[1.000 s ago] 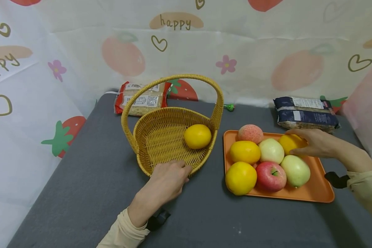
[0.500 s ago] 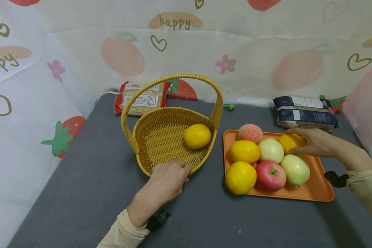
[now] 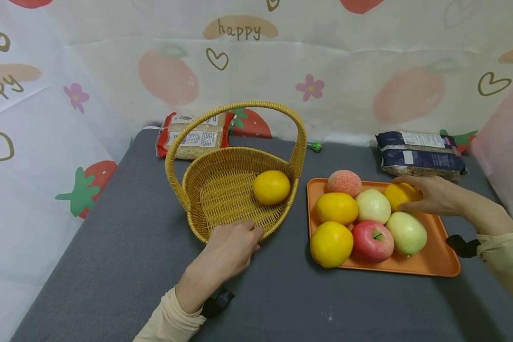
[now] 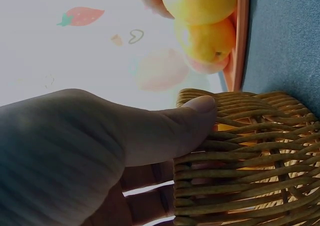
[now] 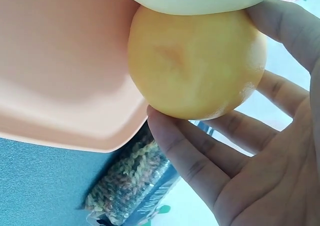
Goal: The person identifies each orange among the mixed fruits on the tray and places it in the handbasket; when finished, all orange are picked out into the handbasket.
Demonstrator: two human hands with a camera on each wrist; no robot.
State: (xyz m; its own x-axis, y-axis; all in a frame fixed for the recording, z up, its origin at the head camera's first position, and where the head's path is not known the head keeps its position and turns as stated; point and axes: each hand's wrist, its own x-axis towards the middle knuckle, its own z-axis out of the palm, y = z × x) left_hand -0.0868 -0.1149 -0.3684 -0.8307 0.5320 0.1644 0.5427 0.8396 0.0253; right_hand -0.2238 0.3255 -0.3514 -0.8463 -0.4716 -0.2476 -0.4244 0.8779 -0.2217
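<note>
My left hand point(image 3: 235, 244) grips the near rim of a woven wicker basket point(image 3: 222, 159), its thumb point(image 4: 175, 128) on the outer side in the left wrist view. Inside the basket, to the right, lies a yellow fruit point(image 3: 271, 187). My right hand point(image 3: 433, 195) holds another yellow fruit point(image 5: 195, 66) at the back right of an orange tray point(image 3: 440, 261), thumb on one side and fingers around the other. A pale green fruit point(image 3: 407, 233) touches that yellow fruit. Also on the tray are a second pale green fruit point(image 3: 374, 206), a red apple point(image 3: 372, 241), a peach point(image 3: 344, 183) and two yellow fruits point(image 3: 337, 208).
Behind the basket lies a red-and-clear food packet point(image 3: 194, 137). A dark blue packet point(image 3: 421, 154) lies behind the tray. A small green item point(image 3: 315, 147) sits near the printed backdrop point(image 3: 256, 71). Grey cloth point(image 3: 290, 299) covers the table.
</note>
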